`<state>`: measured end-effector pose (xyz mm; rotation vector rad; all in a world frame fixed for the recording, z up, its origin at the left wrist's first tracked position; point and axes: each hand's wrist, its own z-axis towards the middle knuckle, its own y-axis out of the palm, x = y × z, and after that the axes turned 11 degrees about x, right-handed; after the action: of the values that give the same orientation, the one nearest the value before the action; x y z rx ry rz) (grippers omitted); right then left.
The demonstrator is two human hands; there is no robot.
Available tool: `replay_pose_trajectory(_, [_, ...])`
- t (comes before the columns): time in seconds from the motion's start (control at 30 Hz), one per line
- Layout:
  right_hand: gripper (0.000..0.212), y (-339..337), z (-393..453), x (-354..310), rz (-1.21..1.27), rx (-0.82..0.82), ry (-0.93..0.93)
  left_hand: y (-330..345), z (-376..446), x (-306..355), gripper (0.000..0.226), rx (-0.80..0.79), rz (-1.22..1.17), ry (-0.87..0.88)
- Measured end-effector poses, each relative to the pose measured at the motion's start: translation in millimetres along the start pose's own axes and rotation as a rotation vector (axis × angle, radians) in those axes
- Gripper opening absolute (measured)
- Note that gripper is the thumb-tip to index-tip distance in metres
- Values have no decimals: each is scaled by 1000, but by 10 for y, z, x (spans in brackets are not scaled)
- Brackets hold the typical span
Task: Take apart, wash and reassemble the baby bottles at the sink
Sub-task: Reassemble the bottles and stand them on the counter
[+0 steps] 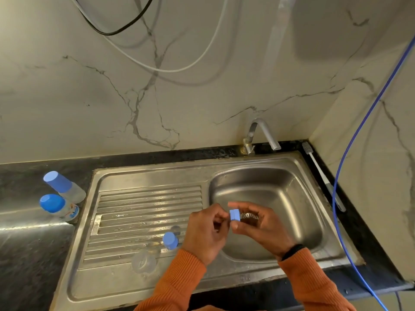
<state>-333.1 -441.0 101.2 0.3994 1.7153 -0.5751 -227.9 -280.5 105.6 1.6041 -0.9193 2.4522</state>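
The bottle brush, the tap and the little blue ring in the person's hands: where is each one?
Bottle brush [318, 170]: head view, on its white handle, along the counter's right edge.
Tap [261, 131]: head view, on the bent spout behind the basin.
Blue ring [235, 215]: head view, on its ribbed side, between both hands.

Ribbed orange sleeves [179, 279], black wristband [293, 251]

Both orange-sleeved arms reach forward; the left hand [205, 230] and the right hand [258, 225] meet, fingers [241, 206] curled, pinching together.
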Motion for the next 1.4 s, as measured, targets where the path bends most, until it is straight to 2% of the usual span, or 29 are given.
replay_pose_trajectory(0.17, [50, 112, -55, -198, 329, 139, 96, 14, 3, 77, 2, 139, 0, 179])
replay_pose_trajectory(0.27, [35, 227, -118, -299, 330, 271, 73, 28, 24, 107, 8, 183, -28, 230])
replay_pose_trajectory(0.37, [33, 261, -127, -337, 370, 277, 86, 18, 52, 123, 8, 199, -155, 137])
replay_pose_trajectory(0.53, [43, 86, -83, -305, 493, 117, 194, -31, 89, 106, 5, 79, -492, -161])
replay_pose_trajectory(0.67, [42, -80, -57, -239, 494, 18, 235, -60, 127, 71, 6, -60, -538, -222])
replay_pose_trajectory(0.77, [39, -72, -50, -116, 492, 6, 273, -96, 144, 8, 9, -128, -491, -222])
replay_pose_trajectory(0.83, [47, 2, -43, 4, 403, 30, 258, -99, 125, -44, 12, -97, -446, -254])
replay_pose_trajectory(0.97, [46, 191, -23, 142, -46, 41, 100, -143, 8, -161, 15, -2, -426, -413])
replay_pose_trajectory(1.1, [44, 325, -26, 164, -156, -41, 9, -257, -123, -240, 20, 101, -635, -648])
replay_pose_trajectory(1.17, [39, 326, -25, 193, -222, -16, 6, -353, -155, -279, 25, 152, -715, -705])
replay_pose_trajectory(1.3, [41, 120, 47, 305, -167, -24, -9, -639, -183, -440, 25, 307, -625, -677])
replay_pose_trajectory(1.37, [40, 36, 85, 404, -357, 44, -46, -761, -232, -539, 18, 377, -405, -593])
replay_pose_trajectory(1.4, [31, 26, 114, 471, -454, 101, 13, -809, -262, -580, 15, 413, -285, -544])
